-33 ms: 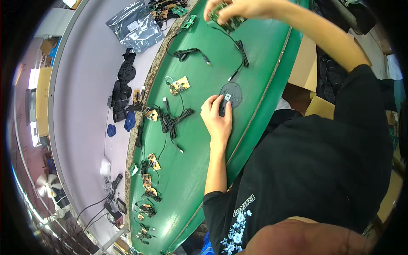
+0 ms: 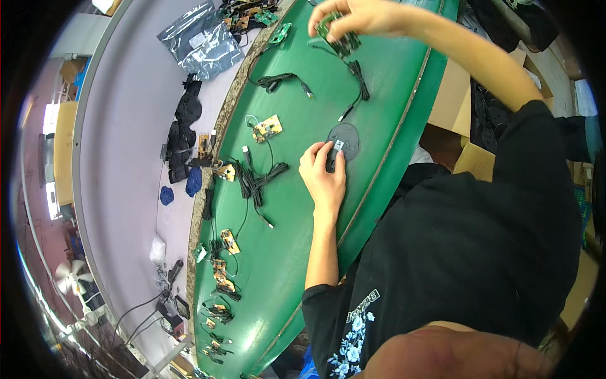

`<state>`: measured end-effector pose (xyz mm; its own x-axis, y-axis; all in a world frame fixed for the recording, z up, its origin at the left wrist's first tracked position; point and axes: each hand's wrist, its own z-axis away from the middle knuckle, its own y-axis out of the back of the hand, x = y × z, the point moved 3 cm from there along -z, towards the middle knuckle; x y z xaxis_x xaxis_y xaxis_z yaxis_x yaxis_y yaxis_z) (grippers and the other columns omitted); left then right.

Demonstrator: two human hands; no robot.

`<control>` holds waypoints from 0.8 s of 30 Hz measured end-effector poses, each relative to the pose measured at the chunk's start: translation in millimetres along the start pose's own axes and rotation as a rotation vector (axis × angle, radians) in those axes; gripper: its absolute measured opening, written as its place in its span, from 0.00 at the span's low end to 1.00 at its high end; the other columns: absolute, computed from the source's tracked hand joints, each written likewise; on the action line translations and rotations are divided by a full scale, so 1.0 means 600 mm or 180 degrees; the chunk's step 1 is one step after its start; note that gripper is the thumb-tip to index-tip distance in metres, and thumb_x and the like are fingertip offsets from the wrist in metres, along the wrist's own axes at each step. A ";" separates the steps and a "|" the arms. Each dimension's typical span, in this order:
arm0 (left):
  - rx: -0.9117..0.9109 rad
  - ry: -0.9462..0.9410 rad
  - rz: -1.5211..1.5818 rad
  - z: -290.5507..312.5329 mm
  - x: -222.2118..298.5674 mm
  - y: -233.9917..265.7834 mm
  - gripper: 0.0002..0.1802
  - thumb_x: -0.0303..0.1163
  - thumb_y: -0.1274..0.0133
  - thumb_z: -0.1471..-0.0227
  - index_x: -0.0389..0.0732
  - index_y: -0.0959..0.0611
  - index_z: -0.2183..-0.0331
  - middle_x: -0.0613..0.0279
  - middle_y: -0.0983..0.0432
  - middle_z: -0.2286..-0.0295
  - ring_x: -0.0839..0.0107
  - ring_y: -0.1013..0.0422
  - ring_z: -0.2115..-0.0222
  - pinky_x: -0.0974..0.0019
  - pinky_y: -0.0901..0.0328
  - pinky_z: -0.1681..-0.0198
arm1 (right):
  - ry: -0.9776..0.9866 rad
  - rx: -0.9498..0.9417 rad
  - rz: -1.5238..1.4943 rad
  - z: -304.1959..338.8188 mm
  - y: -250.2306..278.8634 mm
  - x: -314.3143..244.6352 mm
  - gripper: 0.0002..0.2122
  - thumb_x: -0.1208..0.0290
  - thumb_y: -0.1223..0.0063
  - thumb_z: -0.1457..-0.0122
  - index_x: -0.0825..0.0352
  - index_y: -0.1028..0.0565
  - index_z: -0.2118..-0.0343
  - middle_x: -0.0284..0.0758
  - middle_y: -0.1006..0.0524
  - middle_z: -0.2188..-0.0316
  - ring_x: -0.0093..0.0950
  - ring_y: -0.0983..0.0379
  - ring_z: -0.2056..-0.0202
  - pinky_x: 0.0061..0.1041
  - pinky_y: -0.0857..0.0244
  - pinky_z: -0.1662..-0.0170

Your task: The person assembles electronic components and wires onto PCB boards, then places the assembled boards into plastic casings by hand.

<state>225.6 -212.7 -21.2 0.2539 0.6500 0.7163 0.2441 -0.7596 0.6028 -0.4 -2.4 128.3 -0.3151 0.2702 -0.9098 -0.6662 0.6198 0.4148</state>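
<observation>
My left hand (image 2: 323, 180) rests on the green work surface, thumb and fingers closed on the lower edge of a dark round plastic base (image 2: 349, 140) that bears a small white label. Higher up, my right hand (image 2: 363, 18) pinches a green circuit board (image 2: 343, 39) above the surface. A bundled black cable (image 2: 358, 79) trails below the board, its plug end (image 2: 344, 114) lying just above the round base. Whether the cable joins the board is hard to make out.
Left of my hands lie black cables (image 2: 252, 183), a tan circuit board (image 2: 267, 127) and several more boards along the stone-like edge (image 2: 222, 129). Beyond it, a pale surface (image 2: 126, 158) bears a silver bag (image 2: 201, 41) and black plastic parts (image 2: 183, 129). Cardboard boxes (image 2: 451, 104) stand at right.
My right hand has shifted slightly down and right with the green circuit board, which shows more of its face now. My left hand stays on the round base.
</observation>
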 end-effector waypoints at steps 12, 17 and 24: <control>0.0068 -0.0062 -0.0297 -0.012 -0.013 -0.010 0.06 0.27 0.35 0.53 0.38 0.13 0.69 0.55 0.23 0.65 0.58 0.27 0.63 0.58 0.32 0.59 | -0.0586 0.0723 -0.2118 0.092 -0.070 0.130 0.15 0.71 0.41 0.42 0.60 0.24 0.51 0.23 0.27 0.68 0.13 0.33 0.70 0.17 0.40 0.73; 0.0131 0.0033 -0.0239 -0.010 -0.024 -0.021 0.06 0.28 0.36 0.54 0.39 0.13 0.69 0.57 0.23 0.65 0.57 0.28 0.63 0.56 0.33 0.62 | -0.0490 0.0904 -0.2887 0.092 -0.093 0.172 0.16 0.74 0.41 0.42 0.67 0.25 0.51 0.29 0.23 0.65 0.19 0.25 0.65 0.23 0.29 0.65; 0.0098 0.0018 -0.0359 -0.011 -0.015 -0.020 0.09 0.29 0.36 0.52 0.38 0.14 0.66 0.56 0.23 0.64 0.59 0.28 0.63 0.59 0.32 0.59 | -0.0926 0.1090 -0.3509 0.132 -0.134 0.201 0.05 0.73 0.40 0.42 0.64 0.22 0.63 0.28 0.22 0.67 0.18 0.27 0.67 0.20 0.34 0.69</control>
<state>214.4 -209.5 -32.9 0.2180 0.7310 0.6466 0.2996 -0.6807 0.6686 68.7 38.8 -15.9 0.5091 -0.4021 -0.7610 -0.2526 0.7754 -0.5788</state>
